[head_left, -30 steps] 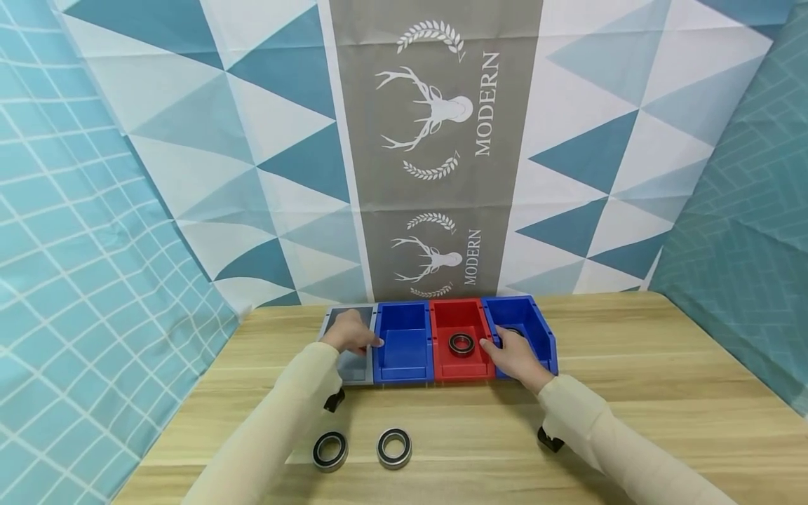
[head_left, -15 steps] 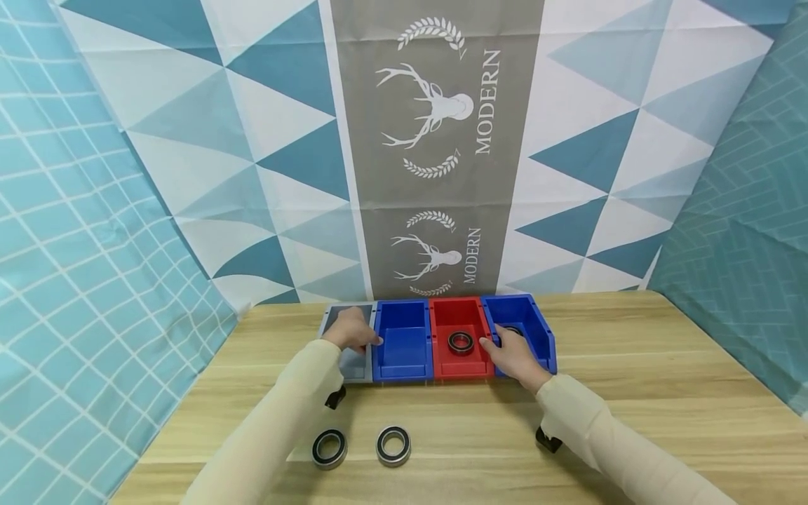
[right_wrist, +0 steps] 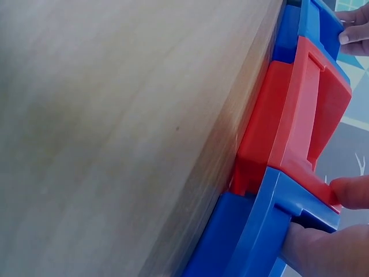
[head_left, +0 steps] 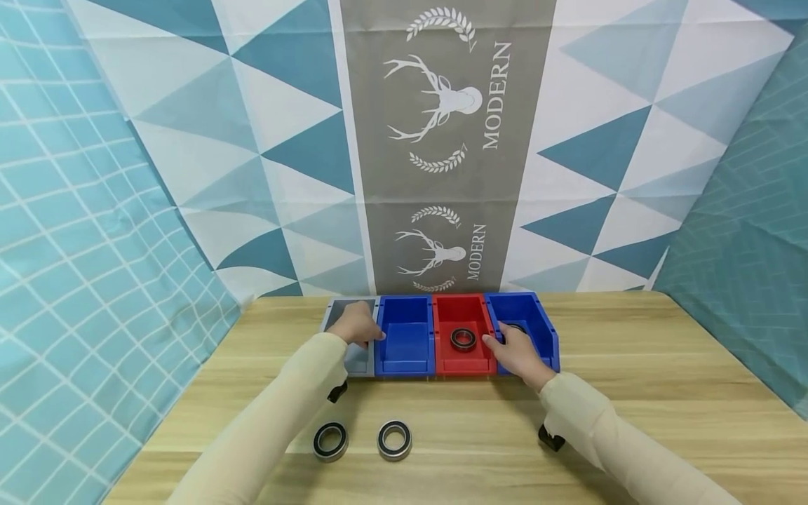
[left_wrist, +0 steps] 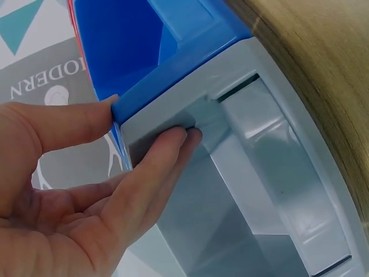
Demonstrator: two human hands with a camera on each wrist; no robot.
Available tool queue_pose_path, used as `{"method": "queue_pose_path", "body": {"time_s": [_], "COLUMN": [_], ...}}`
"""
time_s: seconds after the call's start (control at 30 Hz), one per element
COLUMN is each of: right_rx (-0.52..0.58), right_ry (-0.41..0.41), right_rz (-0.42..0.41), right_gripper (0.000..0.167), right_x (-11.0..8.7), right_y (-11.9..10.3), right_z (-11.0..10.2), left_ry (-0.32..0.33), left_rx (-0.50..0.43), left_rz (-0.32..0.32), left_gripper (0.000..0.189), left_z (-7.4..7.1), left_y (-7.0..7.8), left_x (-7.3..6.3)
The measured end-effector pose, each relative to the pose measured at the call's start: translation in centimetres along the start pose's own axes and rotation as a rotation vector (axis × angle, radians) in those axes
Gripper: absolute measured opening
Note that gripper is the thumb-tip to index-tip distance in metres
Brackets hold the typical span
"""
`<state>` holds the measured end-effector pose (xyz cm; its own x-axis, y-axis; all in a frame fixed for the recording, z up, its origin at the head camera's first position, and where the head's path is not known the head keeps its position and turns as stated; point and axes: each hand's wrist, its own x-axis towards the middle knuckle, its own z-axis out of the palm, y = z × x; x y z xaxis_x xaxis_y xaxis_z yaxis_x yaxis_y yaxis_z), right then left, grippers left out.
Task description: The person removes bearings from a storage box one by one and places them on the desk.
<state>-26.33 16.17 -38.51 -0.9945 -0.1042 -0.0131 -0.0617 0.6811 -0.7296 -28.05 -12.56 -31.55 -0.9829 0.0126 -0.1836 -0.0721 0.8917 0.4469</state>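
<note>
Four-sided open storage bins stand side by side: a grey bin [head_left: 361, 362], a blue bin [head_left: 406, 342], a red bin [head_left: 449, 308] and a second blue bin [head_left: 544, 330]. My left hand [head_left: 355, 325] pinches the adjoining walls of the grey and first blue bins, thumb on the blue side, fingers inside the grey, as the left wrist view shows. With thumb and fingers, my right hand [head_left: 519, 352] grips the adjoining walls of the red and second blue bins. A ball bearing [head_left: 463, 348] lies in the red bin; another, partly hidden by the right hand, sits in the second blue bin.
Two more ball bearings lie on the wooden table [head_left: 631, 365] in front of the bins, a left bearing [head_left: 330, 457] and a right bearing [head_left: 394, 456]. A patterned cloth backdrop [head_left: 435, 175] hangs behind the bins.
The head view has shifted slightly. Both hands keep their hold on the bin walls, and the bearings stay where they were.
</note>
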Motion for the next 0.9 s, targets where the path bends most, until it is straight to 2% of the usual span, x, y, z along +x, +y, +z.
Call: {"method": "queue_pose_path", "body": {"time_s": [0.3, 0.43, 0.63, 0.77, 0.83, 0.9], "right_rx": [-0.013, -0.020, -0.022, -0.014, -0.014, -0.011], "right_ry": [0.013, 0.011, 0.015, 0.009, 0.006, 0.004], "right_rz": [-0.012, -0.005, 0.001, 0.006, 0.006, 0.010], "right_gripper": [0.062, 0.062, 0.062, 0.063, 0.063, 0.063], "right_x": [0.0, -0.1, -0.2, -0.1, -0.1, -0.1], "right_y": [-0.3, -0.2, 0.0, 0.1, 0.1, 0.0], "right_z": [-0.3, -0.3, -0.2, -0.3, -0.3, -0.2], "left_ry": [0.015, 0.058, 0.155, 0.185, 0.184, 0.164], "left_rx": [0.037, 0.088, 0.175, 0.215, 0.230, 0.235], "left_rz": [0.024, 0.071, 0.121, 0.128, 0.130, 0.139], "left_gripper": [0.033, 0.038, 0.023, 0.014, 0.020, 0.035], "left_z": [0.0, 0.5, 0.7, 0.7, 0.7, 0.9], "left_y": [0.5, 0.6, 1.1, 1.5, 1.8, 2.1], "left_x": [-0.2, -0.3, -0.6, -0.6, -0.6, -0.6]}}
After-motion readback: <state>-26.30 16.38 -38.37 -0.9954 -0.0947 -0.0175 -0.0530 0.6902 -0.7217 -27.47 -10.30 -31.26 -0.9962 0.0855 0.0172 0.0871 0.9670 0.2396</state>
